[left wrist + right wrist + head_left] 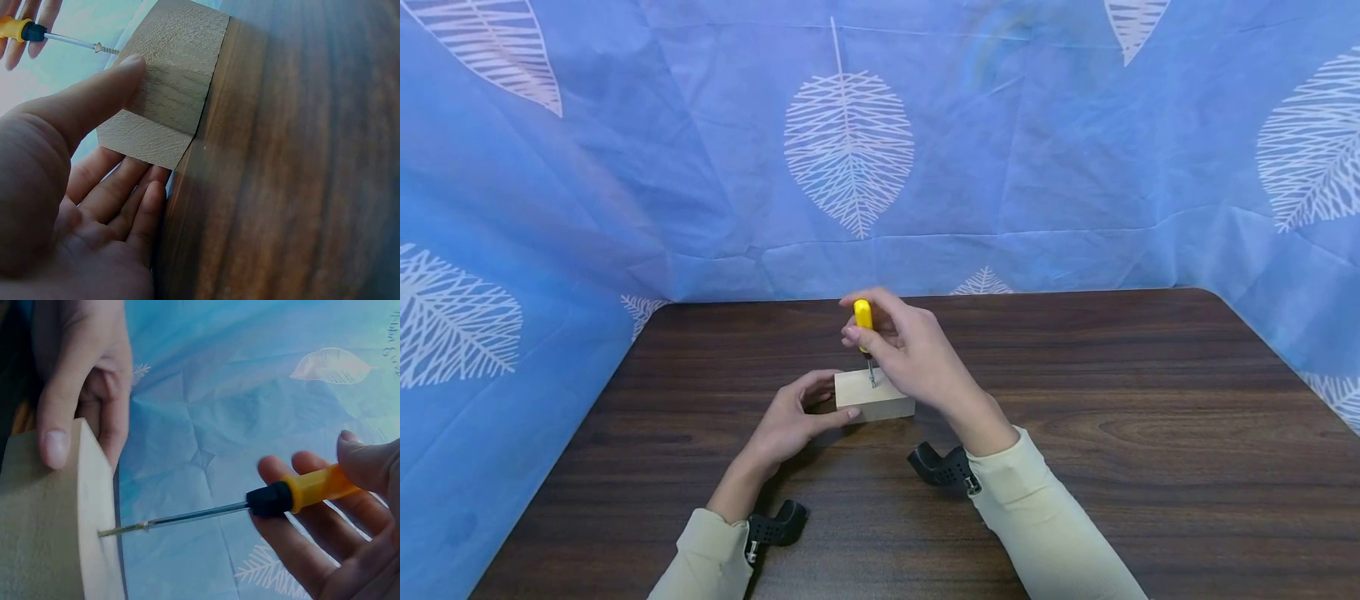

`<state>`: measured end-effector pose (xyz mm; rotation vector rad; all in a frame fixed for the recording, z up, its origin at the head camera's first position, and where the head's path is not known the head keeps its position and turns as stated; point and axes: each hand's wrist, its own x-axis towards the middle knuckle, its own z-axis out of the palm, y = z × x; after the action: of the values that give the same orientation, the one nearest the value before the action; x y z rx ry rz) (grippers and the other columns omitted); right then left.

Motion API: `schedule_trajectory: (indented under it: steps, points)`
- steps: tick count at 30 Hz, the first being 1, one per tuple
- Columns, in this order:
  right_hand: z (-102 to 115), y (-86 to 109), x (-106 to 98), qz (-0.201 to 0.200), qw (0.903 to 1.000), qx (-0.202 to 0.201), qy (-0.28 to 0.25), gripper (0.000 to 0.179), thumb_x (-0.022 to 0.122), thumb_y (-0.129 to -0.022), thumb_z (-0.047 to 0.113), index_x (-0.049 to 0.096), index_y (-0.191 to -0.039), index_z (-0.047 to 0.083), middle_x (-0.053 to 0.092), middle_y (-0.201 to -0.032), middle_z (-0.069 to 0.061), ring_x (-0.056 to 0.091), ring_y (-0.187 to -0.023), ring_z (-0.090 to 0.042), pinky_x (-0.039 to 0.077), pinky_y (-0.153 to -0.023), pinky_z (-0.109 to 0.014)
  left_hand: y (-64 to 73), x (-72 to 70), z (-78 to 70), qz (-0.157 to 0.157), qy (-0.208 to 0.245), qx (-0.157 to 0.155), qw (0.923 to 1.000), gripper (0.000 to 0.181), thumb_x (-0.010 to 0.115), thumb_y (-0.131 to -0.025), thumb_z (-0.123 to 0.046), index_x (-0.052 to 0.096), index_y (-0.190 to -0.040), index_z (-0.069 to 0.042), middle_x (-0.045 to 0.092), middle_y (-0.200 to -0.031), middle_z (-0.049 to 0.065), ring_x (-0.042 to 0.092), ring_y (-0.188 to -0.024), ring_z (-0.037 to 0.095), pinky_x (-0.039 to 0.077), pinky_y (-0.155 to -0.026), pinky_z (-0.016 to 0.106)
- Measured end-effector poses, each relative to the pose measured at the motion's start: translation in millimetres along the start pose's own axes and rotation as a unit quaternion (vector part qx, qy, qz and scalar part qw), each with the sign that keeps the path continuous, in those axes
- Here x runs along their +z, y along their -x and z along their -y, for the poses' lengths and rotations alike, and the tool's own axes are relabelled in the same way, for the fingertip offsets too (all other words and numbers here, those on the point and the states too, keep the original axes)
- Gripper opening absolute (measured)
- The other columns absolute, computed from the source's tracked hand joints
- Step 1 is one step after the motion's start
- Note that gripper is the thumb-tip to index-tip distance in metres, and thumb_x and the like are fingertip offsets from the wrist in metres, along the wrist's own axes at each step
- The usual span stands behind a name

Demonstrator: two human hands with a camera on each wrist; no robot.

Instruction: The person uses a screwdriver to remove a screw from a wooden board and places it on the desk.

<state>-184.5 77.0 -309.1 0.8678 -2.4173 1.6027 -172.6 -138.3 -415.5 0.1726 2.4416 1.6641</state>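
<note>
A pale wooden block (876, 408) lies on the table, its left end gripped by my left hand (790, 421). The thumb presses the near face while the fingers reach behind and around the end, as the left wrist view shows. A screw (122, 530) stands in the top of the block, much of its thread still exposed. The tip of a screwdriver (312, 487) with a yellow and black handle meets the screw head, in line with it. My right hand (917, 346) holds that handle between thumb and fingers, above the block.
Dark wood-grain table (1112, 400) spreads out on both sides. A blue cloth (715, 150) with white leaf prints hangs behind it and along the sides. Black wrist mounts (778, 523) stick out from both cream sleeves (1052, 517).
</note>
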Motion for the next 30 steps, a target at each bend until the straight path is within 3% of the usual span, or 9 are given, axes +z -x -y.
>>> schedule_trajectory:
  steps: [6, 16, 24, 30]
  points:
    - [-1.9, 1.2, 0.5, -0.018, 0.9996, 0.018, -0.009, 0.029, 0.071, -0.106, 0.015, 0.056, -0.131, 0.012, 0.08, -0.117, -0.01, 0.081, -0.103, -0.019, 0.066, -0.088, -0.039, 0.6, 1.2, 0.1, -0.001, 0.001, -0.004, 1.0, 0.057, 0.087, -0.093, -0.033, 0.065, -0.145, -0.025, 0.068, -0.146, 0.005, 0.059, -0.142, 0.034, 0.045, -0.119, 0.063]
    - [-3.2, 0.7, -1.7, -0.057, 0.9965, -0.006, 0.061, 0.024, 0.078, -0.102, 0.021, 0.067, -0.122, 0.014, 0.066, -0.108, -0.003, 0.069, -0.093, -0.016, 0.065, -0.081, -0.03, -0.3, 1.9, -1.5, 0.0, 0.001, -0.002, 1.0, 0.055, 0.088, -0.093, -0.032, 0.066, -0.144, -0.025, 0.069, -0.144, 0.005, 0.06, -0.141, 0.033, 0.044, -0.12, 0.063]
    - [-1.7, -0.4, -2.6, -0.036, 0.9981, -0.002, 0.049, 0.029, 0.076, -0.102, 0.018, 0.066, -0.129, 0.012, 0.067, -0.114, -0.005, 0.07, -0.097, -0.019, 0.065, -0.083, -0.031, -0.8, 0.7, -0.5, -0.002, -0.002, -0.002, 1.0, 0.056, 0.088, -0.092, -0.033, 0.067, -0.143, -0.025, 0.07, -0.144, 0.004, 0.06, -0.14, 0.032, 0.044, -0.12, 0.062]
    - [-1.6, 0.6, -2.6, -0.047, 0.9973, 0.01, 0.055, 0.036, 0.076, -0.103, 0.019, 0.059, -0.135, 0.012, 0.067, -0.113, -0.006, 0.068, -0.1, -0.019, 0.065, -0.083, -0.033, -0.4, 1.2, -0.2, -0.002, -0.002, -0.001, 1.0, 0.056, 0.088, -0.092, -0.033, 0.066, -0.143, -0.025, 0.07, -0.144, 0.004, 0.06, -0.14, 0.032, 0.044, -0.12, 0.062]
